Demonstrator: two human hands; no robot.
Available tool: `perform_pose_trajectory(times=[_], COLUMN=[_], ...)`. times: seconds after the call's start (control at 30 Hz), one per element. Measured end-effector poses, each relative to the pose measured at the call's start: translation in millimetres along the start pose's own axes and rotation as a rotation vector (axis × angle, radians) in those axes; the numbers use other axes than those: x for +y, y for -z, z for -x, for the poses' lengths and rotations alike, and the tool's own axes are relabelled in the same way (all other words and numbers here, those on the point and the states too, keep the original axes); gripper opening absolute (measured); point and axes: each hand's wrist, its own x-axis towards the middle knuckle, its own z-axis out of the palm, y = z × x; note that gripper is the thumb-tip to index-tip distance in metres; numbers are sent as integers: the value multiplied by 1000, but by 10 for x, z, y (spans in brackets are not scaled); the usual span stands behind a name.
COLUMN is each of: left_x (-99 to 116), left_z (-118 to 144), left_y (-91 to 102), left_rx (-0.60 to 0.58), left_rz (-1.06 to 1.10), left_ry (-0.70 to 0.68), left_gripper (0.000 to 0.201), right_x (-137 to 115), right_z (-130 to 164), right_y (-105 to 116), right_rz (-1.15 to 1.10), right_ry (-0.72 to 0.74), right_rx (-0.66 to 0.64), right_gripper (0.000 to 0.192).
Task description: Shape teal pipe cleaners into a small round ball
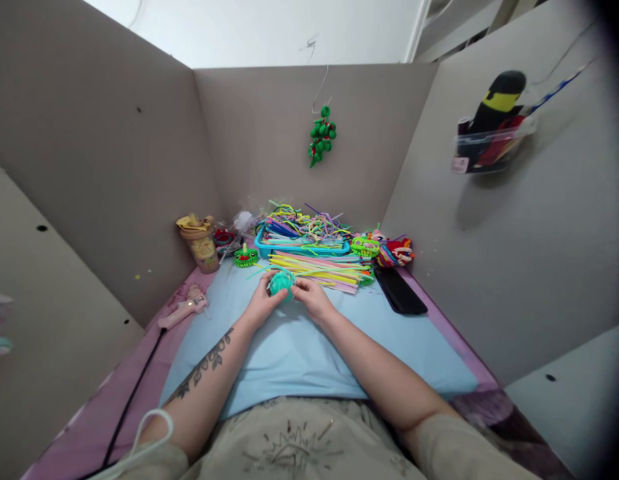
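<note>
Beige lap [299,440] meets a blue mat [289,353] walled by cardboard panels [109,167].

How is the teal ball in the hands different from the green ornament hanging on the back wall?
The teal ball is one round lump held between the left hand and the right hand; the green ornament is a long cluster with red bits, hanging from a wire hook. Both look fuzzy.

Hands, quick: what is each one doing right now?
Left hand: closed around a small teal fuzzy ball.
Right hand: fingers pinching the same ball from the other side.
</note>
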Motion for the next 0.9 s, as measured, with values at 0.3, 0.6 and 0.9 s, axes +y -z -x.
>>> perform_pose_trajectory(times=[0.3, 0.6, 0.9], left_x=[62, 4, -8], left_z=[29, 27, 23], left_y=[-74, -86, -79], left_rx=[-31, 13, 75], left_rz=[-24, -102, -30], left_ry=[-30, -59, 31], left_gripper=[59, 58, 58], right_x=[11, 23, -6], right_z=[27, 32, 31], right_y=[-96, -124, -79], right_rz=[-268, -197, -158], right_ry=[-64, -22, -42], right_rx=[107, 199, 78], right_gripper=[26, 25, 28])
